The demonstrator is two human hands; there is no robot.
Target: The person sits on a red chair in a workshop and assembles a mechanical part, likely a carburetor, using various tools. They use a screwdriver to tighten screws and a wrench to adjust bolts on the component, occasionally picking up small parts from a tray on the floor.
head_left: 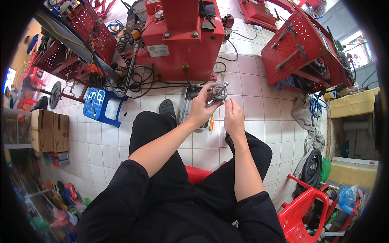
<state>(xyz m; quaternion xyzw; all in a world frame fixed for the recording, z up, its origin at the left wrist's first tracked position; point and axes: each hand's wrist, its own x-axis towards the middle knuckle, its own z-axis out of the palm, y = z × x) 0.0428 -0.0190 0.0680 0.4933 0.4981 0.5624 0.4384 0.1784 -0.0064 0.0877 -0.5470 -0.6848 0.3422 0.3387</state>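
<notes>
My left hand [199,107] is wrapped round a small round metal part [219,92] with a ring-shaped face and short studs sticking out of it. Close beside it, on the right, my right hand [234,116] is closed with its fingers pressed together; whatever may be between them is hidden. Below my hands a grey metal tray [184,108] rests on the tiled floor, holding dark parts that my left hand partly covers. A tool with an orange and yellow handle [211,124] lies by the tray's right side.
A large red machine [178,60] stands ahead, with black hoses on the floor around it. To the left are a blue plastic stool [102,106] and cardboard boxes [49,130]. A red perforated cart [302,50] stands at right, and a red chair [302,214] near me.
</notes>
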